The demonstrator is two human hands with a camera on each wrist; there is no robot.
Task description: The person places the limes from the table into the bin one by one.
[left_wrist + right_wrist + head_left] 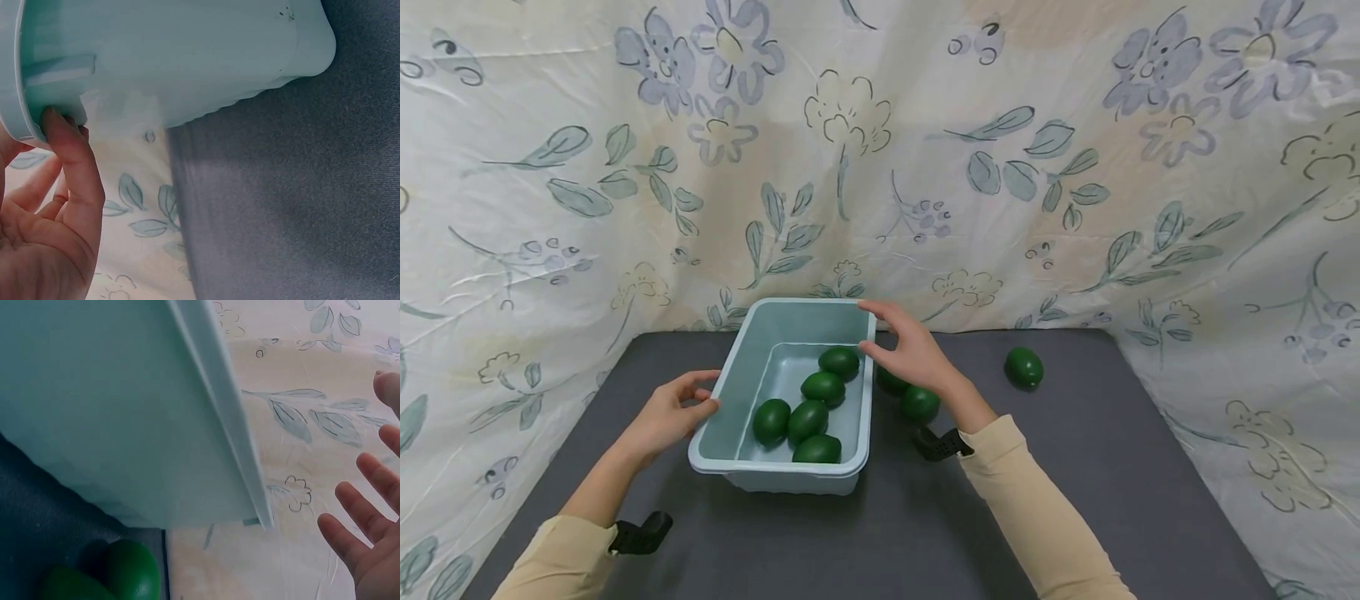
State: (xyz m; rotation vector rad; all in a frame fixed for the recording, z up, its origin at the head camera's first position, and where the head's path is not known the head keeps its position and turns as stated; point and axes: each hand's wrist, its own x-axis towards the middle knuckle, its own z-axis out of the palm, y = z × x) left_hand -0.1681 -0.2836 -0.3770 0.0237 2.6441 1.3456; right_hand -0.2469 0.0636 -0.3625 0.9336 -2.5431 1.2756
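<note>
A pale blue-green plastic bin (745, 425) stands on the dark table with several smooth, dark green avocados (807, 422) on its floor. At the bin's left side, my left hand (672, 414) holds the rim; the left wrist view has a fingertip tucked under the lip against the outer wall. My right hand (912, 350) is beside the far right rim. Its fingers are spread and apart from the bin in the right wrist view. More avocados (919, 405) lie outside the bin's right wall, partly hidden under my right hand and wrist.
A single avocado (1024, 368) lies farther right on the table (1075, 467). Behind the table's back edge hangs a floral-patterned cloth (880, 167), which also runs down both sides. A black band (942, 444) is on my right wrist, another (642, 533) on my left.
</note>
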